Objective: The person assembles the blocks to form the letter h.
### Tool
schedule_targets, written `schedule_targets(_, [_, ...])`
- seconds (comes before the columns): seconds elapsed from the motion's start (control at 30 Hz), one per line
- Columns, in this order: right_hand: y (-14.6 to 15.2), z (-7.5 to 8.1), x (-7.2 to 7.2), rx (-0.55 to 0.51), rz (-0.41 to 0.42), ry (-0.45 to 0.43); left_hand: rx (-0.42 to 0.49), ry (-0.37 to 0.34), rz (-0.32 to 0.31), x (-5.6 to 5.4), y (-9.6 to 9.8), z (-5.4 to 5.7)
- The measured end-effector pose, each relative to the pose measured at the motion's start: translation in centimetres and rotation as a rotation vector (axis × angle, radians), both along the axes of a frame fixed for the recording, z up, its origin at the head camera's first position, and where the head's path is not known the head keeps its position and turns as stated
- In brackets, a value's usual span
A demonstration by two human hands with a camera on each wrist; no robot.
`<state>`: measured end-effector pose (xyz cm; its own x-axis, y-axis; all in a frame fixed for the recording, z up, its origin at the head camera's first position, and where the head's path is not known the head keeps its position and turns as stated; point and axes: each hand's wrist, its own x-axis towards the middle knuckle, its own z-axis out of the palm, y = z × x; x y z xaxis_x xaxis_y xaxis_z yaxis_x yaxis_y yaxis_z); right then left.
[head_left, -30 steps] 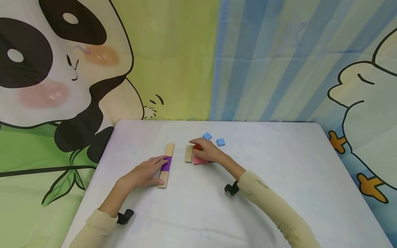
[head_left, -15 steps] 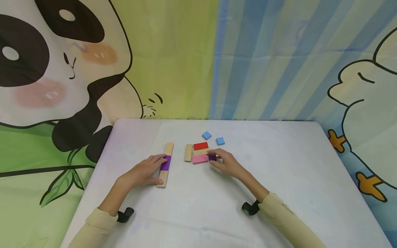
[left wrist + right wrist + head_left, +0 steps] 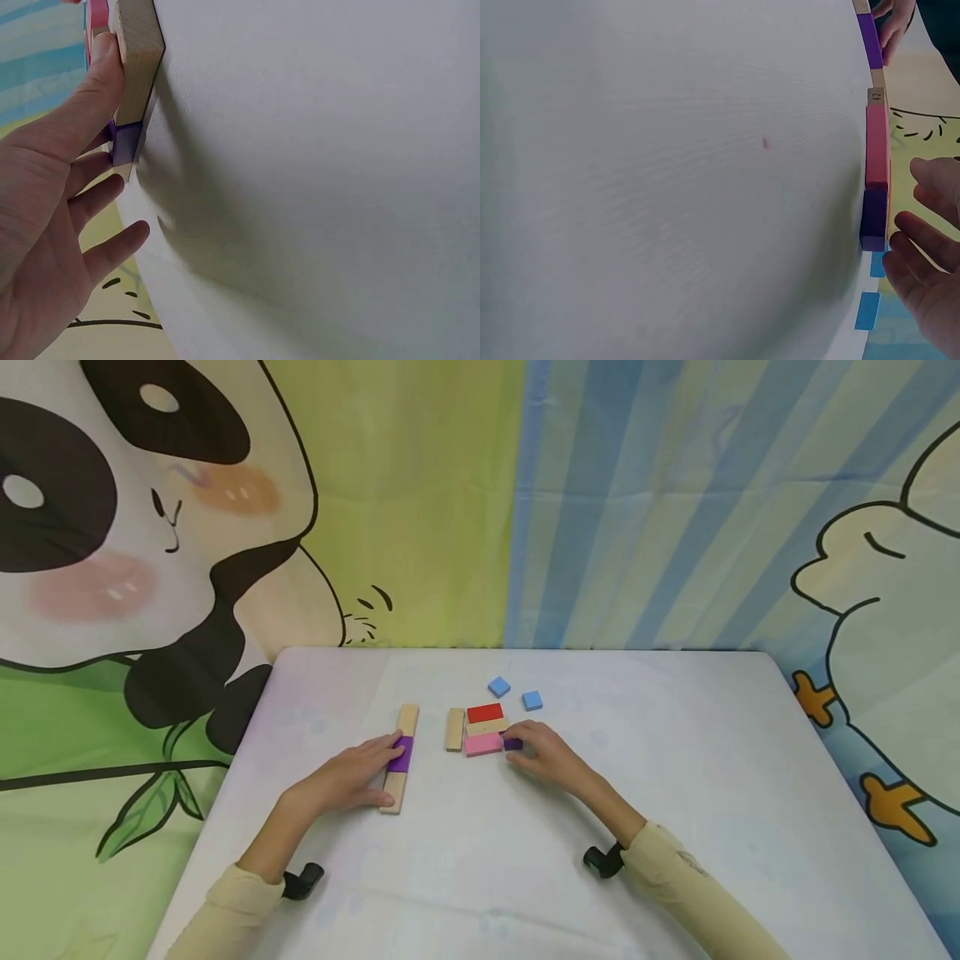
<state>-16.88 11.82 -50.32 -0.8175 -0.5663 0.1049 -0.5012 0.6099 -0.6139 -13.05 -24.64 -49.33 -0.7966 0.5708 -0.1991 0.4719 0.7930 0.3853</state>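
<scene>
"The right hand has shifted, in the head view, from the red oblong block to the dark purple oblong block, right of the pink one."

"Left wrist?"

"The left hand rests its thumb on a pale wooden block, fingers extended; light pressure should steady it."

"Right wrist?"

"Fingers parted over the dark purple block; even contact should disturb neighbours least."

We see a white table; lined up at left lie a near wooden block, a purple block and a far wooden block. To their right we find a lone wooden block, red block, pale block, pink block, dark purple block; two blue blocks lie farther.
</scene>
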Motion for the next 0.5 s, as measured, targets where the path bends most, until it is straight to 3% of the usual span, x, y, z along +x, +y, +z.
schedule_targets(0.27, [-1.7,0.7,-1.1,-0.093,-0.001,-0.035,0.004,0.015,-0.016,0.2,-0.1,-0.1])
schedule_targets(0.4, [-2.5,1.0,-1.3,-0.075,-0.029,-0.021,0.007,0.006,-0.011,0.1,-0.1,-0.1])
schedule_targets(0.5, [-3.1,1.0,-1.1,-0.044,0.005,-0.012,0.004,-0.001,-0.01,0.1,-0.1,-0.1])
